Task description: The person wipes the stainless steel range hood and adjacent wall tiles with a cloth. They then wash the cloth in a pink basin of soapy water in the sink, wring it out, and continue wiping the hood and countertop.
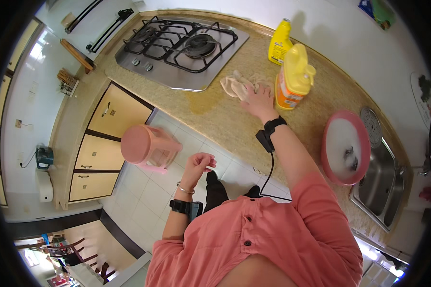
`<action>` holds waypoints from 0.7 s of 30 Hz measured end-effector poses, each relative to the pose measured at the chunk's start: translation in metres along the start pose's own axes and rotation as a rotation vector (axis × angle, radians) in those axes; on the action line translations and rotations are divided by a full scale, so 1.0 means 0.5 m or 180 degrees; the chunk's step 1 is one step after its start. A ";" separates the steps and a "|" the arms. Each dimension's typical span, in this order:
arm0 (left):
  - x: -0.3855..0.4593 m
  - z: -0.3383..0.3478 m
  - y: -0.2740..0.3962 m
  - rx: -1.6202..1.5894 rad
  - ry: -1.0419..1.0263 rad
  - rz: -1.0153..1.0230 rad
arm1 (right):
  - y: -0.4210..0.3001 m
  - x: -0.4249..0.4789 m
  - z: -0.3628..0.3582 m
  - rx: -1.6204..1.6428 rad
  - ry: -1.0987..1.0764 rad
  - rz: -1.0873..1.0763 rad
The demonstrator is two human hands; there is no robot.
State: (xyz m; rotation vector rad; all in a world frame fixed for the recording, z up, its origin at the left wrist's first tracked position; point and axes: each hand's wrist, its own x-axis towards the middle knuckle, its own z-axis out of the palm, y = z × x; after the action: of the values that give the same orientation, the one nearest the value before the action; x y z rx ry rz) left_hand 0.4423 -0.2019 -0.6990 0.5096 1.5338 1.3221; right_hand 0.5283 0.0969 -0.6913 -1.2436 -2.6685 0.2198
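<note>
My right hand rests on a crumpled beige cloth on the stone countertop, fingers spread over its near edge; whether it grips the cloth cannot be told. Just right of the hand stands a yellow jug with an orange label, and behind it a yellow spray bottle. My left hand hangs in front of my body over the floor, fingers loosely curled, holding nothing visible. A brownish wet patch lies on the counter between the cloth and the gas hob.
A pink basin of sudsy water with dark items stands at the right beside the steel sink. A pink plastic stool is on the floor at left. A black cable runs from my right wrist. Cabinets line the left side.
</note>
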 end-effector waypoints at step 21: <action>0.159 -0.359 0.027 -0.0356 -0.0295 -0.0372 | -0.299 0.160 0.166 0.1109 0.0165 -0.0102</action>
State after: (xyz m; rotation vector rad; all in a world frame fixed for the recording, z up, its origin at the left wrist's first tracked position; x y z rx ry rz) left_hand 0.2503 -0.2193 -0.7377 0.3991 1.3844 1.2686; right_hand 0.3481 0.0587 -0.7316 -1.0789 -2.4652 0.6085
